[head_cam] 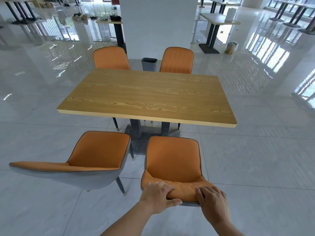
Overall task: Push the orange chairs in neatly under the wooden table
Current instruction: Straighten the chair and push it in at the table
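A wooden table stands on a dark pedestal in the middle of the head view. On its far side, two orange chairs are tucked against the edge. On the near side, the right orange chair stands clear of the table, facing it. My left hand and my right hand both grip the top of its backrest. The near left orange chair is also pulled out and turned at an angle, with its grey back toward the lower left.
A grey bin stands between the far chairs, in front of a white pillar. Other tables stand at the back. A small potted plant sits on the glossy tiled floor at right.
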Available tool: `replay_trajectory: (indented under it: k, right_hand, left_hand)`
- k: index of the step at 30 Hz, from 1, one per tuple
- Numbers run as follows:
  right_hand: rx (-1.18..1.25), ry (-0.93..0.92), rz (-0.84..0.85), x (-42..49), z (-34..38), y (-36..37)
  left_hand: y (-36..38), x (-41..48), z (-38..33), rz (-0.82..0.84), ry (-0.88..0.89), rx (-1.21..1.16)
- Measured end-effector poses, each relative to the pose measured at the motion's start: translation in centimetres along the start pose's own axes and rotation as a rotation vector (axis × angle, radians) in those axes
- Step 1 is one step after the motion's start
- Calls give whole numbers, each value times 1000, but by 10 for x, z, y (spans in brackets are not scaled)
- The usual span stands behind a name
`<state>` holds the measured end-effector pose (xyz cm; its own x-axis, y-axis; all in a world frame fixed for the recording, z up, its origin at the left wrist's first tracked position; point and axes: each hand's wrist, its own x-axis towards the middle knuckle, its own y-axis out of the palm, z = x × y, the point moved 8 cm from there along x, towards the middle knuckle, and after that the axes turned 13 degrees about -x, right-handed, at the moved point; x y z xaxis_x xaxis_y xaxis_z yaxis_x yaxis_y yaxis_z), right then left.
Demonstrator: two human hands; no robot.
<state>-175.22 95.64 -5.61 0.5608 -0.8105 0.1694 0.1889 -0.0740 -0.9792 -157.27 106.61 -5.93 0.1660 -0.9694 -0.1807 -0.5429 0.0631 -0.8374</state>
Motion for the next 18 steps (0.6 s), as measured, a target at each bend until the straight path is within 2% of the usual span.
replay_trajectory:
  k: [4, 11, 18]
  right_hand:
    - [-81, -100, 38, -2, 4, 2]
    - [-102, -118, 119, 3, 3, 8]
    - [-139, -132, 165, 11, 3, 5]
  left_hand:
    - [3, -2, -2, -36, -6, 41]
    - [5, 3, -4, -6, 31, 105]
    - [-10, 4, -5, -30, 16, -87]
